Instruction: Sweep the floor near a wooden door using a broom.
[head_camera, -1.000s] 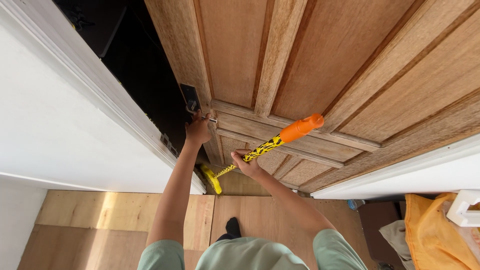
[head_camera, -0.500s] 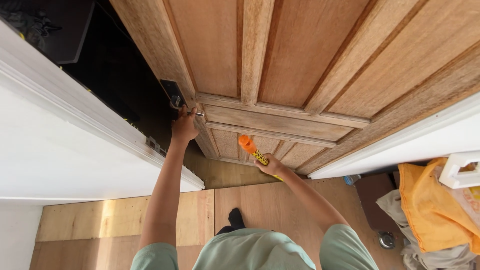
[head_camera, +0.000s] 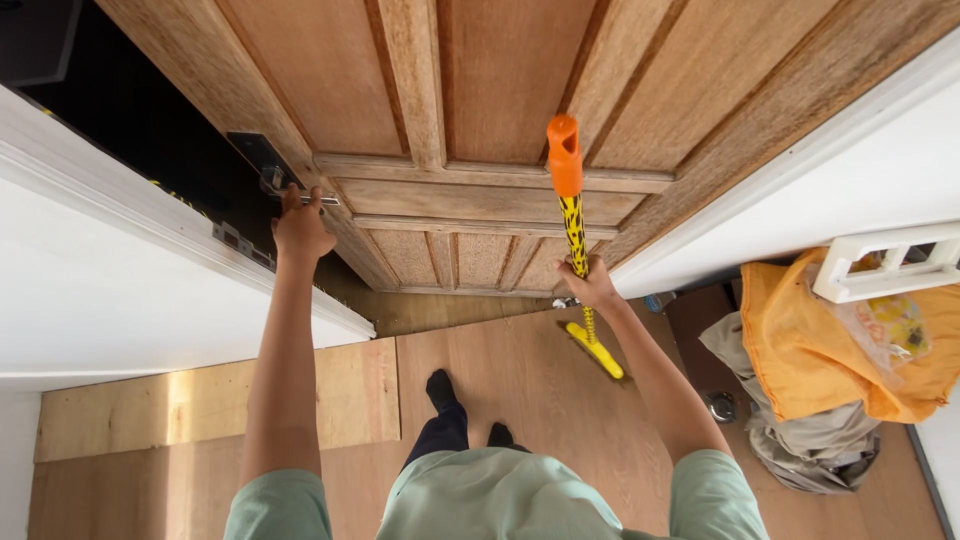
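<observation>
I stand at a panelled wooden door (head_camera: 500, 110) that hangs ajar. My left hand (head_camera: 298, 226) is closed around its metal handle (head_camera: 322, 199), just below the dark lock plate (head_camera: 258, 155). My right hand (head_camera: 590, 284) grips the yellow, black-patterned pole of a broom (head_camera: 575, 230) upright in front of the door. The pole ends in an orange cap (head_camera: 564, 155) at the top. Its yellow head (head_camera: 597, 350) rests on the wooden floor by the door's bottom edge.
A white door frame (head_camera: 150, 250) runs along the left, with a dark gap behind the open door. At the right lie an orange bag (head_camera: 800, 350), grey cloth (head_camera: 790, 440) and a white plastic piece (head_camera: 890, 262). My feet (head_camera: 440, 385) stand on brown floorboards.
The broom swung from a slant across the door to upright, and its head moved right to the floor by the door's corner. My left hand stayed on the handle.
</observation>
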